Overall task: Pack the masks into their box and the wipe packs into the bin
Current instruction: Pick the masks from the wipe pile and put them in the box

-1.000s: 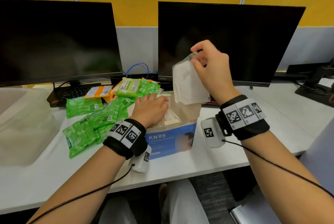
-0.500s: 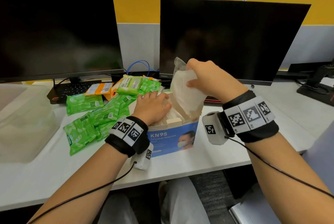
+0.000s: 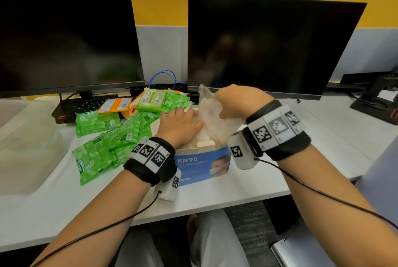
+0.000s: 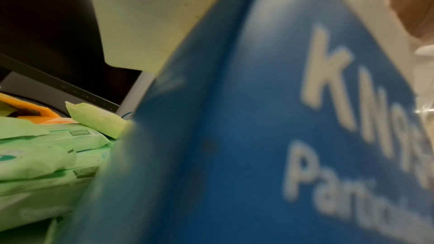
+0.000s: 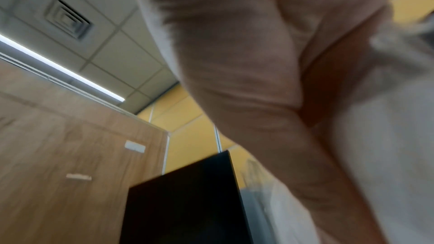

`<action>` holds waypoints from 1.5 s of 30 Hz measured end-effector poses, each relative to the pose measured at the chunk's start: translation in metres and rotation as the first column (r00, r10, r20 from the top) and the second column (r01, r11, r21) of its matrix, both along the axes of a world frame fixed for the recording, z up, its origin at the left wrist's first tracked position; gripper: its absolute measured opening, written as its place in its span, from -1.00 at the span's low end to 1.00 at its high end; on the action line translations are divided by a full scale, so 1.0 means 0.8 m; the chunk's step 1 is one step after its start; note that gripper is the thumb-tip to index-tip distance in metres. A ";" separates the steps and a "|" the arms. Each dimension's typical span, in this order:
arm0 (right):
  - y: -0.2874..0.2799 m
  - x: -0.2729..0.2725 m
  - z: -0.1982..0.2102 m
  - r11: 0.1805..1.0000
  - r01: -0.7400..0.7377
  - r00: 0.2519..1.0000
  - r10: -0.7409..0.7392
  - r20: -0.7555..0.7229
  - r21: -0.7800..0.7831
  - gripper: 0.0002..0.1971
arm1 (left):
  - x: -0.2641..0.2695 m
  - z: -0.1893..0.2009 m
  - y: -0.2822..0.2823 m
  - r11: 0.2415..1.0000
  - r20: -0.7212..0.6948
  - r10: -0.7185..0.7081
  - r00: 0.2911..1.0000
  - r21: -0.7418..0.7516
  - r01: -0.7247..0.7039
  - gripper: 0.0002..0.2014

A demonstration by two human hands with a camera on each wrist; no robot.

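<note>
From the head view, you are feeding a wrapped mask (image 3: 212, 116) into the open top of the blue KN95 box (image 3: 202, 164), so keep it upright and slide it down alongside the masks already inside rather than forcing it; the clear wrapper looks slippery and likely to crumple or snag on the box flap. Your right hand (image 3: 239, 101) has its fingers curled round the upper part of the mask, clamped on it, with its lower end already in the box mouth. Your left hand (image 3: 181, 125) lies flat with fingers extended, pressing on the stacked contents to make room; hold that pressure until the new mask seats. The green wipe packs (image 3: 107, 137) lie heaped on the desk (image 3: 215, 195) just left of the box, and the translucent bin (image 3: 25, 144) stands at the far left, none visibly in it yet. The left wrist view is blurred and filled by the blue wall of the box, with wipe packs at lower left; the fingers are not shown there. The right wrist view is blurred, showing only your palm against pale wrapper material.
</note>
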State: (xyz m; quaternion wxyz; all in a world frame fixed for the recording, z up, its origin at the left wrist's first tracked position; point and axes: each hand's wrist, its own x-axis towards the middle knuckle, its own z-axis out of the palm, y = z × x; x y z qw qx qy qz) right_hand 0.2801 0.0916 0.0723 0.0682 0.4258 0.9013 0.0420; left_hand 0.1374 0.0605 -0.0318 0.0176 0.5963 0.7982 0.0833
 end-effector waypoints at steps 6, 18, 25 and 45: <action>0.019 -0.036 -0.061 0.979 0.098 0.989 -0.076 0.125 -0.181 -0.56 | -0.003 -0.002 -0.002 1.000 0.034 -0.013 0.999 0.019 0.013 -0.53; 0.006 -0.026 -0.084 0.883 0.008 0.990 -0.073 -0.122 -0.470 -0.64 | 0.000 0.002 -0.009 0.987 0.106 -0.148 0.983 0.081 0.140 -0.56; 0.043 0.027 -0.034 0.779 -0.248 0.578 -0.359 -0.733 -0.576 -0.79 | -0.002 0.007 -0.008 0.978 0.023 -0.160 0.987 -0.134 0.161 -0.46; 0.141 0.024 -0.190 0.650 0.132 0.410 -0.723 -0.556 -0.748 -0.73 | 0.006 0.012 -0.008 0.986 0.035 -0.096 0.995 -0.135 0.100 -0.53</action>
